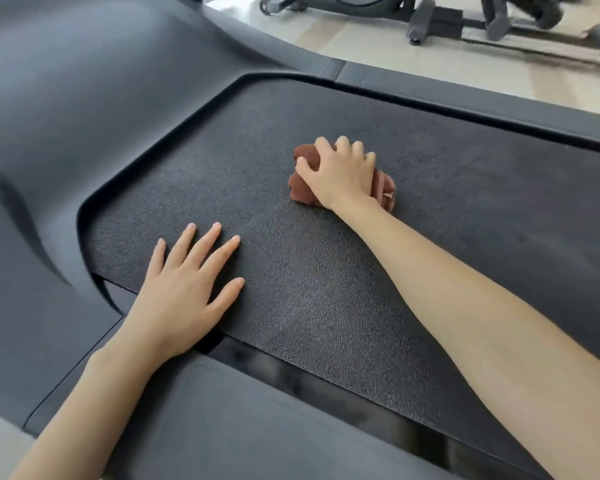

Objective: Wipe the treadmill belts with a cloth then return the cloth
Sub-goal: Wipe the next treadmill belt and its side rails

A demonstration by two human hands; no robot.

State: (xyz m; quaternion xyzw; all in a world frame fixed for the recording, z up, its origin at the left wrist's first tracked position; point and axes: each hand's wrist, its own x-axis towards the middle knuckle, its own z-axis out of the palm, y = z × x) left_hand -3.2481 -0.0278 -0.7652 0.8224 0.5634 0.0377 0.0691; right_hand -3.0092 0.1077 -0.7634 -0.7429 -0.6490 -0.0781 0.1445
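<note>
The black textured treadmill belt [326, 271] fills the middle of the view. A bunched reddish-brown cloth [303, 188] lies on the belt near its far side. My right hand [340, 171] presses down on the cloth, fingers curled over it, covering most of it. Flat on the near left part of the belt rests my left hand [184, 289], fingers spread and holding nothing.
The dark grey motor cover [66, 116] rises at the left. Grey side rails run along the far edge [482, 98] and the near edge [257, 427]. Beyond the treadmill, on the pale floor, stands the black base of another exercise machine [437, 22].
</note>
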